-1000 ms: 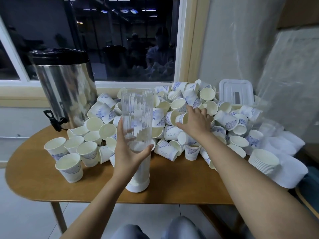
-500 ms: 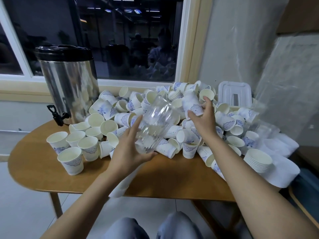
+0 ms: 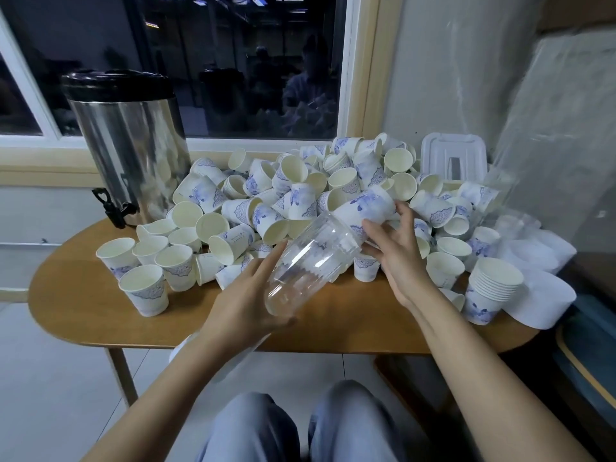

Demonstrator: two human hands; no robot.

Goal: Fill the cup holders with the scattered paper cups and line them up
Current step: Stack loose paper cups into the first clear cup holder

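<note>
Mid-frame, my left hand grips the tilted clear cup holder over the desk — my right hand pinches a paper cup right at its upper mouth.

The cup pile covers the table's middle, with the urn at upper left and a nested stack at right. In front, at frame centre, my left hand holds the tilted cup holder; my right hand holds 1 cup at its upper end.
</note>
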